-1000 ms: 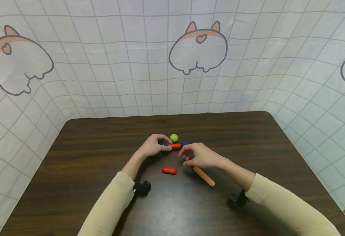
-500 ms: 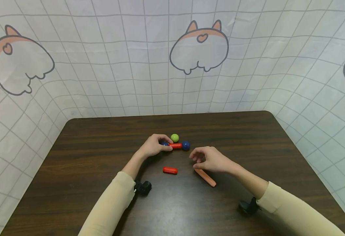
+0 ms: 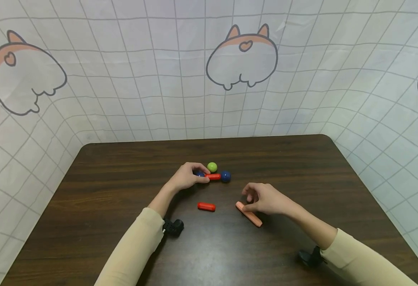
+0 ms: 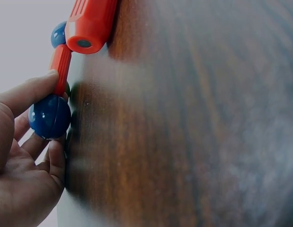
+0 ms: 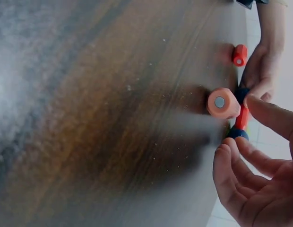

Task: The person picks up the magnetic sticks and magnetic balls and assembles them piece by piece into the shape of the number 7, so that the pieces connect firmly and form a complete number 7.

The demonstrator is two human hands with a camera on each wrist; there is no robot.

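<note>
My left hand (image 3: 186, 176) pinches a short red magnetic rod (image 3: 214, 176) between thumb and fingers. A blue ball (image 4: 50, 117) is at the rod's near end, inside the hand; another blue ball (image 3: 225, 176) touches its far end. Just behind the rod lies a green ball (image 3: 212, 167). My right hand (image 3: 268, 199) hovers over a longer orange magnetic rod (image 3: 254, 219), its fingers loosely bent with nothing between them. In the right wrist view, the orange rod's end shows a round metal disc. Whether the thumb touches this rod, I cannot tell.
A second red rod (image 3: 206, 206) lies on the dark wooden table (image 3: 123, 167), in front of the left hand and left of the orange rod. White gridded cloth (image 3: 180, 111) with cartoon animal prints hangs behind the table and along its sides.
My right hand has moved away from the far blue ball, rightward and nearer to me, to above the orange rod. The left hand keeps its hold on the red rod.
</note>
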